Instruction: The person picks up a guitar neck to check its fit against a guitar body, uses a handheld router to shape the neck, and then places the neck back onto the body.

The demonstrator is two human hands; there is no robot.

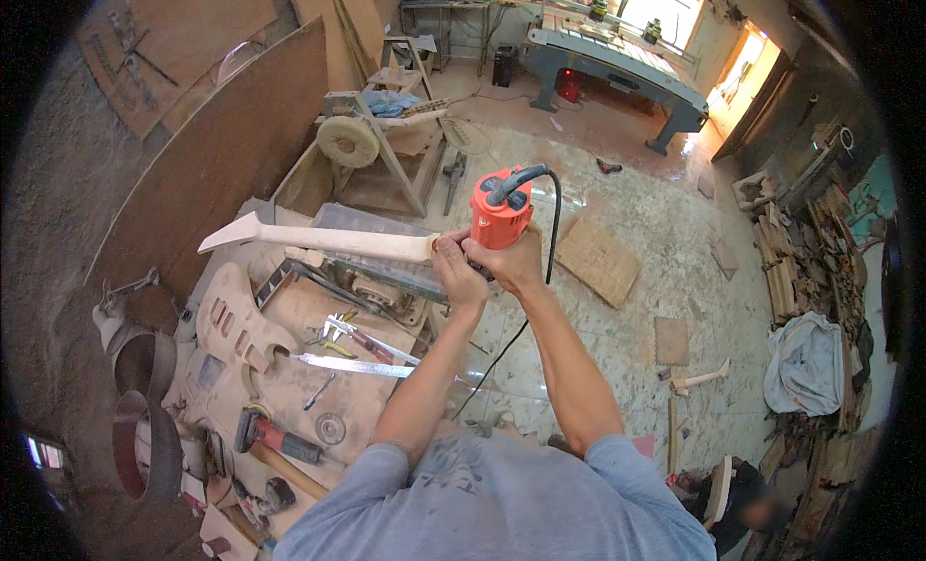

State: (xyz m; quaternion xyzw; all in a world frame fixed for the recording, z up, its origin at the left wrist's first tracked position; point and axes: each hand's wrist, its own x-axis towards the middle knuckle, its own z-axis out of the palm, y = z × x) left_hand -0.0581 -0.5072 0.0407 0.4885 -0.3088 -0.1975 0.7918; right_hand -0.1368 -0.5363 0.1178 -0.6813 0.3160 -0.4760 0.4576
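A pale wooden guitar neck (338, 241) stretches out to the left, its angled headstock at the far end. My left hand (460, 273) grips it at the heel end. My right hand (513, 260) is wrapped round the lower part of an orange-red trim router (500, 225), held upright against that same end. A black cord leaves the router's top and hangs down toward the floor. The hands touch, and the router's base and bit are hidden between them.
The dusty bench on the left carries a guitar body (231, 315), calipers (359, 331), a steel rule (352, 365) and a red power tool (280, 437). Boards (600, 260) lie on the floor at right. A CNC machine (617, 64) stands at the back; a person (738, 508) is low at right.
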